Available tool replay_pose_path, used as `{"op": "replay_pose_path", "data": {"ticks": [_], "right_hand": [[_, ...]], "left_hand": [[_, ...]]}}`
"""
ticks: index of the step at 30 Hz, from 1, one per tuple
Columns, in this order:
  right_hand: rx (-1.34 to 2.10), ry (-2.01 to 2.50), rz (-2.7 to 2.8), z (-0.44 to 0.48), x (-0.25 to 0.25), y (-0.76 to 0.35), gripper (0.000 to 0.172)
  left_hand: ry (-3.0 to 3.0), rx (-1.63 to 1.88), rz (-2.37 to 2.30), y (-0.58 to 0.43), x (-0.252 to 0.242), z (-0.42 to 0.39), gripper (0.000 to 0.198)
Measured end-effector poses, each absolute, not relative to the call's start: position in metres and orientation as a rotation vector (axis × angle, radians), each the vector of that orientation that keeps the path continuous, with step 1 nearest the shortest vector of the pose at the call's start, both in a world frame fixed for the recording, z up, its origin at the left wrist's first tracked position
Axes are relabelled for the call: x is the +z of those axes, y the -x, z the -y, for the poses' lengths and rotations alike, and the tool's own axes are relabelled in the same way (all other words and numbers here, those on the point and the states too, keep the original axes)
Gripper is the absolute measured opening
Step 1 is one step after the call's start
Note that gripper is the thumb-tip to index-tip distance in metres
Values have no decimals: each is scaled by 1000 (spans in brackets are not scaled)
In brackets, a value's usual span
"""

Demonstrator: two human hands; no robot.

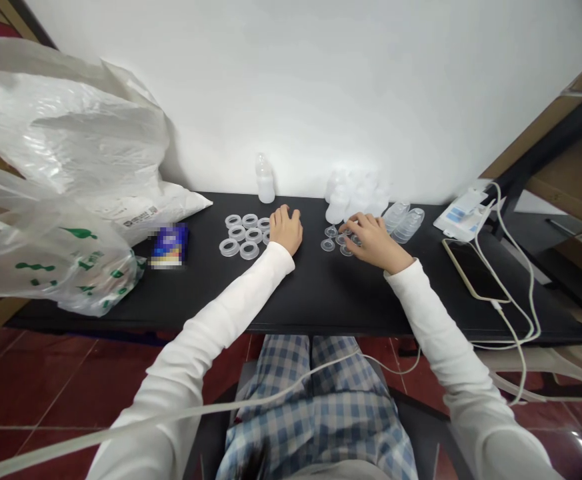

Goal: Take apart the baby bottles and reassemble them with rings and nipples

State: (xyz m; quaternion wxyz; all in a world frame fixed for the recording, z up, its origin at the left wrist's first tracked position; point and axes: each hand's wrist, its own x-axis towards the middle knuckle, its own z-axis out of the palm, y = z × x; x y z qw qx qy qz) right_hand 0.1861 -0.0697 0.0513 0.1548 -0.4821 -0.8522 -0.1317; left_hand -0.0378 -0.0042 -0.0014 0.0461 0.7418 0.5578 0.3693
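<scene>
- the landmark is a clear plastic baby bottle (pixel 265 180), standing upright at the back of a black desk (pixel 331 293), against the white wall
- the left hand (pixel 285 230) lies just in front of the bottle, resting on the desk, its fingers loosely curled and released, holding nothing, just beside the rings
- the right hand (pixel 373 241) is right of the bottle, its fingertips (pixel 347 227) down among small clear plastic pieces (pixel 337 241); whether it grips one cannot be told
- clear plastic rings (pixel 243 235) lie in a flat cluster in front and to the left of the bottle
- a heap of clear plastic parts (pixel 353 193) stands right of the bottle, behind the right hand
- stacked clear cups (pixel 403 222) lie further right of the bottle
- further right still lie a white packet (pixel 463 213) and a phone (pixel 473 270) with a white cable (pixel 523 287)
- left of the bottle are a blurred blue packet (pixel 169 245), a white sack (pixel 145 210) and plastic bags (pixel 55 147)
</scene>
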Motion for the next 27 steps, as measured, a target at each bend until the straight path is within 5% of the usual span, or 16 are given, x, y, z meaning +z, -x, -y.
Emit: {"op": "replay_pose_path", "data": {"ticks": [8, 14, 27], "right_hand": [[-290, 1214, 2531, -2, 94, -105, 40], [-239, 1206, 2522, -83, 102, -45, 62], [-196, 1239, 2261, -122, 70, -15, 52]], "left_hand": [[-2227, 1080, -1860, 38, -6, 4, 31], [-2223, 582, -2208, 37, 5, 12, 48], [-2049, 421, -2352, 38, 6, 5, 52]]}}
